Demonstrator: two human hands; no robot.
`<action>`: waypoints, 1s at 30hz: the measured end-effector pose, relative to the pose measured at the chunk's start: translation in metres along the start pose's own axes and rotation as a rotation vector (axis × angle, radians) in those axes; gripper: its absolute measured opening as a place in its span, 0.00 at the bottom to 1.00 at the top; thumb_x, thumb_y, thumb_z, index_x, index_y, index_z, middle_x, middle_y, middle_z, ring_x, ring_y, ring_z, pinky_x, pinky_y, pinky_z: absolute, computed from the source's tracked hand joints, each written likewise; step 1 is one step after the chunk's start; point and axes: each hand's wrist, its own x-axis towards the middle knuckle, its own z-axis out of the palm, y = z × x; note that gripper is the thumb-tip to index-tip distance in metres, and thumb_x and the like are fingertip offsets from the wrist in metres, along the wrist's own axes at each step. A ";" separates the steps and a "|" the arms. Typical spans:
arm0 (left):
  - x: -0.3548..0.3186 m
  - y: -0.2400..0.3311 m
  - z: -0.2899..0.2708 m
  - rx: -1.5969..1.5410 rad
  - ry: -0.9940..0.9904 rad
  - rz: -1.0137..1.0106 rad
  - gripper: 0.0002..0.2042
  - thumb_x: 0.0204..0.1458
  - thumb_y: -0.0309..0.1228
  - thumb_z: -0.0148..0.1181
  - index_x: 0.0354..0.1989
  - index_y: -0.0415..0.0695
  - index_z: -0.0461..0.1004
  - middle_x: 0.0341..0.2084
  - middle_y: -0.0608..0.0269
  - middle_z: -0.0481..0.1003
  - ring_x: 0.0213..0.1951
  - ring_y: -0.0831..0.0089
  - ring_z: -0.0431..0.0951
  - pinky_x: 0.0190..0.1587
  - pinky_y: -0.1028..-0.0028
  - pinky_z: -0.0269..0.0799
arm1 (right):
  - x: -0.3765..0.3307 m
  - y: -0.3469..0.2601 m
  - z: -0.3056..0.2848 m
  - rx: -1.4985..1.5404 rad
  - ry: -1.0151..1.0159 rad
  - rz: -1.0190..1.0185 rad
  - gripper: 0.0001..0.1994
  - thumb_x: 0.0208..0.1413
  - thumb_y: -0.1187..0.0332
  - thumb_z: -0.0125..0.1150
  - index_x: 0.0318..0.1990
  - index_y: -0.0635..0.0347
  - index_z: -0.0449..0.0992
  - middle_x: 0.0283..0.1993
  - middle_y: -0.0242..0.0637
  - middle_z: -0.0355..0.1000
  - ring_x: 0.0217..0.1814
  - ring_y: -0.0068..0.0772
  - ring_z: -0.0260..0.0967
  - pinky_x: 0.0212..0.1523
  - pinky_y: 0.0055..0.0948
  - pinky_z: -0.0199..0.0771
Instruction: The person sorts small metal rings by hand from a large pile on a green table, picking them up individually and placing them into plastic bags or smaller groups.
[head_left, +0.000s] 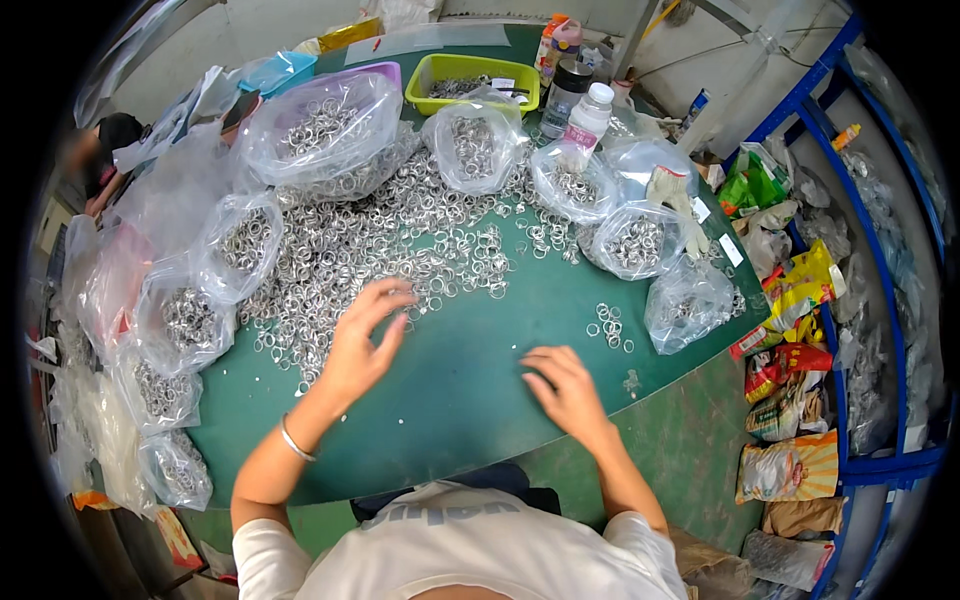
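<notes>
A wide heap of silvery metal rings [360,235] lies loose on the green table [450,385]. My left hand [363,335], with a bangle on its wrist, is at the heap's near edge. Its fingers are apart and nothing shows in them. Over the bare green surface to the right is my right hand [568,388], fingers a little bent and thumb apart, with no object visible in it. A small group of rings [610,328] lies just beyond it to the right. Whether either hand touches the table, I cannot tell.
Clear plastic bags of rings [473,150] surround the heap. Behind them stand a lime-green basket [425,72], a purple basket [385,70] and a white bottle [588,122]. A glove [672,190] lies at right, near a blue shelf rack [835,360]. Another person [105,150] is at far left.
</notes>
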 end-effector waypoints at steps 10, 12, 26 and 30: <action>-0.063 0.006 0.081 -0.120 -0.093 -0.198 0.11 0.49 0.18 0.55 0.41 0.39 0.74 0.48 0.53 0.72 0.52 0.55 0.72 0.54 0.65 0.67 | -0.008 0.081 -0.058 -0.406 0.044 0.035 0.24 0.51 0.63 0.62 0.57 0.52 0.69 0.65 0.38 0.59 0.69 0.48 0.49 0.67 0.46 0.48; -0.068 0.021 0.094 -0.189 -0.123 -0.193 0.11 0.49 0.18 0.55 0.41 0.39 0.74 0.47 0.52 0.72 0.50 0.54 0.72 0.54 0.66 0.67 | -0.003 0.102 -0.060 -0.451 -0.041 0.007 0.25 0.52 0.62 0.61 0.58 0.52 0.68 0.66 0.37 0.58 0.71 0.48 0.47 0.69 0.48 0.44; -0.131 0.072 0.295 -2.003 -0.837 -1.168 0.26 0.63 0.43 0.40 0.62 0.36 0.56 0.62 0.47 0.60 0.64 0.58 0.59 0.66 0.61 0.54 | -0.073 0.076 -0.049 -0.206 -0.002 -0.014 0.13 0.51 0.76 0.60 0.45 0.64 0.75 0.57 0.42 0.68 0.66 0.46 0.58 0.65 0.46 0.55; -0.120 0.054 0.346 -2.802 -0.566 -0.669 0.28 0.62 0.46 0.39 0.63 0.37 0.56 0.62 0.47 0.59 0.63 0.58 0.59 0.66 0.61 0.52 | -0.090 0.065 -0.042 -0.170 0.005 -0.047 0.12 0.48 0.77 0.60 0.42 0.65 0.76 0.55 0.43 0.69 0.64 0.47 0.61 0.64 0.47 0.57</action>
